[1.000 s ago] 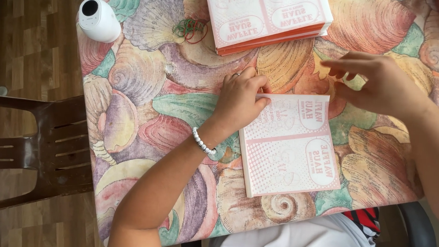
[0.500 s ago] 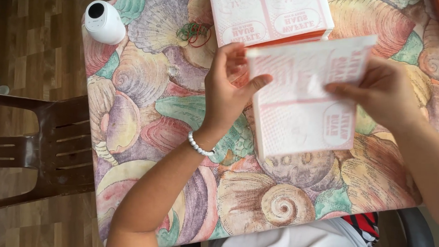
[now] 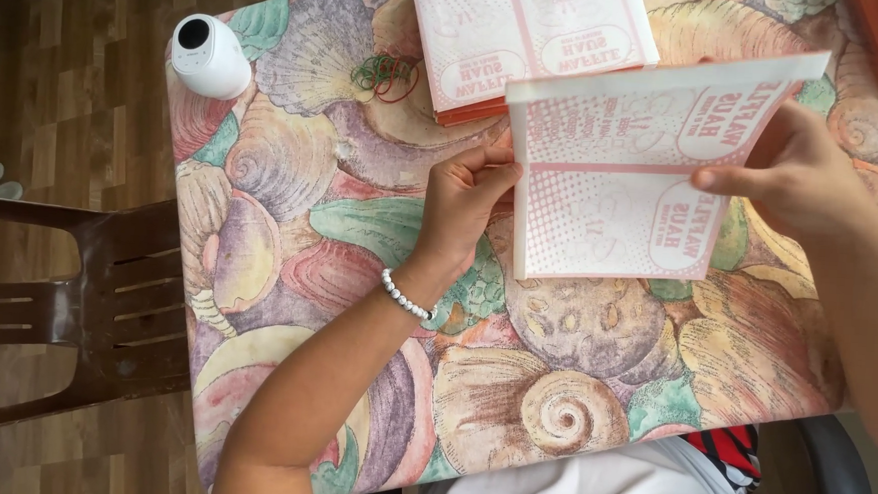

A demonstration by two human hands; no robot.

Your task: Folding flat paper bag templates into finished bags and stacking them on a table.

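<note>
1. A person seated at a shell-patterned surface (image 3: 293, 169) holds a pink-and-white printed paper sheet (image 3: 623, 176) lifted above it, seen from the head camera.
2. The left hand (image 3: 461, 203) grips the sheet's left edge, its fingers (image 3: 488, 164) closed on the paper; a white bead bracelet (image 3: 406, 297) circles that wrist.
3. The right hand (image 3: 798, 181) holds the sheet's right side, with the thumb on the printed face and the other fingers behind the paper.
4. A stack of similar printed sheets (image 3: 530, 36) lies on the far side of the surface, just beyond the raised sheet.
5. Green and red rubber bands (image 3: 386, 74) lie beside the stack; a small white camera-like device (image 3: 207, 56) stands at the surface's far left corner.
6. A brown plastic chair (image 3: 65, 318) stands to the left on the wood floor.
</note>
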